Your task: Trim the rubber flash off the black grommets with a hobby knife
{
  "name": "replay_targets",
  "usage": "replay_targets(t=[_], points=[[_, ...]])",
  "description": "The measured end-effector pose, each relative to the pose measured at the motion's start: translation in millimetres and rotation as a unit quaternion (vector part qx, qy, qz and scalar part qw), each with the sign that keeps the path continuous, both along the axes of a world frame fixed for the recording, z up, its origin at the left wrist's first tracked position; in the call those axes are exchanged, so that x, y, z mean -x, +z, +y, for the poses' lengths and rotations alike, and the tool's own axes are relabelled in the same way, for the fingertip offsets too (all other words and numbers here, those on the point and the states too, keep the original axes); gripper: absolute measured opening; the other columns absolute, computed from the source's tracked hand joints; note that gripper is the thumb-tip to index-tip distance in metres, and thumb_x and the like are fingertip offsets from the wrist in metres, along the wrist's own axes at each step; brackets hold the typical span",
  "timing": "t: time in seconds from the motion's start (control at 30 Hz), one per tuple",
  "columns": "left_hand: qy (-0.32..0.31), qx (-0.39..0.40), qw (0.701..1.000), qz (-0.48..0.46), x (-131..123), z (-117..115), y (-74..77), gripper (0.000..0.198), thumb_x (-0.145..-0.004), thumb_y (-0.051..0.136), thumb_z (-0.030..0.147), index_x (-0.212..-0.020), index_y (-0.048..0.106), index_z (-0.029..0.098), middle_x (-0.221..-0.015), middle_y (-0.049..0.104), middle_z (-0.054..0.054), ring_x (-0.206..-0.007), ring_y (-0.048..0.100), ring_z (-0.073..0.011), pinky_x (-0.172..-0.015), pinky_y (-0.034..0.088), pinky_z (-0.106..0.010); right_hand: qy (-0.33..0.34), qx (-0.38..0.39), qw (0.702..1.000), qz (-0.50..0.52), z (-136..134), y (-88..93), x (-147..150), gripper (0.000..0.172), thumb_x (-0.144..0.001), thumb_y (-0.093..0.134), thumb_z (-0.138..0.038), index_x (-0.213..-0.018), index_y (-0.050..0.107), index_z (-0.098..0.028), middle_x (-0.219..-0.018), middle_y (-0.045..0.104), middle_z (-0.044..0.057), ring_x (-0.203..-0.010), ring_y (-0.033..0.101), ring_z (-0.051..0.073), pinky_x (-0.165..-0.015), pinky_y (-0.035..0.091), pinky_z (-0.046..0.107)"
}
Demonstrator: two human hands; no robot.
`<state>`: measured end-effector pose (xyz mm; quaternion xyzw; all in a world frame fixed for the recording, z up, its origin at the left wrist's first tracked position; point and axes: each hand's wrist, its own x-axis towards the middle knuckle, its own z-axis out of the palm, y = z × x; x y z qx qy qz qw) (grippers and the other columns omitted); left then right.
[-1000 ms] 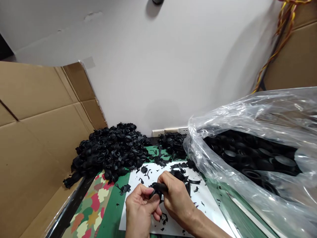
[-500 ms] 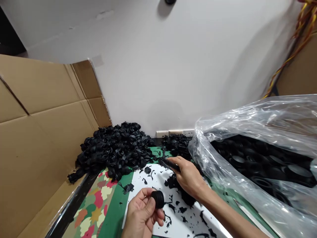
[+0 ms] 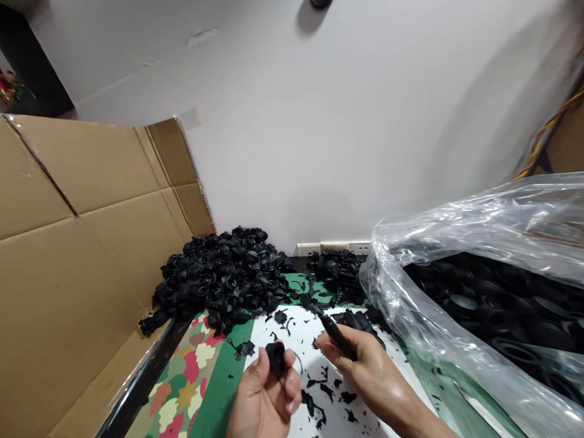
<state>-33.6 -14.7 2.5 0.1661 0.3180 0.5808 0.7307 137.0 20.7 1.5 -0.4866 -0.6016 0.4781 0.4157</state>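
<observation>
My left hand, low in the middle of the view, grips a small black ribbed rubber part between thumb and fingers. A thin strand curls out from the part's right side. To the right, my right hand is closed round a black pen-like tool that points up and to the left; its tip is hard to make out. Both hands are above a white sheet strewn with black rubber scraps. The tool and the ribbed part are apart.
A large heap of black rubber parts lies at the back left beside a cardboard panel. A smaller dark heap is by the wall sockets. On the right, a clear plastic bag holds black rings. A metal blade lies nearby.
The ribbed part in my left hand has moved slightly left and turned. My right hand has moved down and right with the tool. The whole view has shifted a little.
</observation>
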Motion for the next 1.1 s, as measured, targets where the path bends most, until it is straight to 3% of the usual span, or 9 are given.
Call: replay_targets(t=[0.1, 0.27, 0.4, 0.57, 0.83, 1.1], points=[[-0.028, 0.037, 0.998, -0.033, 0, 1, 0.5, 0.035, -0.062, 0.079, 0.041, -0.082, 0.067, 0.014, -0.082, 0.07, -0.008, -0.052, 0.056, -0.0134, -0.041, 0.037, -0.022, 0.016, 0.009, 1.0, 0.007, -3, -2.1, 0, 0.024, -0.076, 0.051, -0.04, -0.065, 0.053, -0.02, -0.062, 0.046, -0.002, -0.061, 0.043, 0.017, -0.057, 0.033, 0.027], [0.007, 0.051, 0.998, -0.043, -8, 2, -2.7, 0.04, -0.057, 0.079, 0.047, -0.078, 0.068, 0.015, -0.075, 0.069, -0.005, -0.049, 0.054, -0.0123, -0.035, 0.03, -0.019, 0.024, 0.017, 0.999, 0.026, -7, -0.9, -1, 0.023, -0.076, 0.051, -0.039, -0.064, 0.051, -0.02, -0.061, 0.045, -0.003, -0.062, 0.043, 0.017, -0.057, 0.034, 0.028], [0.014, 0.03, 0.998, -0.044, -11, 3, -10.4, 0.035, -0.071, 0.069, 0.047, -0.083, 0.068, 0.014, -0.063, 0.063, -0.002, -0.043, 0.048, -0.0095, -0.033, 0.027, -0.016, 0.025, 0.021, 0.999, 0.033, -7, -2.8, 0, 0.025, -0.077, 0.051, -0.041, -0.064, 0.051, -0.019, -0.06, 0.044, -0.003, -0.06, 0.04, 0.016, -0.056, 0.033, 0.027], [0.009, 0.057, 0.998, -0.026, -12, 3, -8.2, 0.032, -0.082, 0.059, 0.04, -0.075, 0.067, 0.01, -0.067, 0.065, -0.007, -0.041, 0.049, -0.0093, -0.032, 0.028, -0.016, 0.033, 0.031, 0.998, 0.033, -7, -3.8, 1, 0.023, -0.077, 0.052, -0.039, -0.066, 0.054, -0.019, -0.06, 0.045, -0.003, -0.06, 0.04, 0.016, -0.057, 0.033, 0.027], [-0.031, 0.04, 0.998, -0.026, -12, 4, -15.7, 0.034, -0.065, 0.076, 0.041, -0.074, 0.069, 0.009, -0.063, 0.066, -0.005, -0.033, 0.04, -0.005, -0.03, 0.023, -0.017, 0.059, 0.059, 0.996, 0.039, -11, 3.2, 1, 0.022, -0.076, 0.052, -0.038, -0.065, 0.052, -0.019, -0.062, 0.045, -0.002, -0.062, 0.041, 0.016, -0.058, 0.033, 0.027], [0.0, 0.034, 0.999, -0.01, -10, 2, -22.3, 0.036, -0.064, 0.076, 0.041, -0.084, 0.071, 0.012, -0.07, 0.07, -0.005, -0.04, 0.049, -0.0094, -0.031, 0.026, -0.018, 0.069, 0.056, 0.995, 0.049, -11, 3.3, 0, 0.025, -0.077, 0.052, -0.04, -0.067, 0.053, -0.018, -0.067, 0.05, 0.0, -0.069, 0.044, 0.019, -0.064, 0.036, 0.029]])
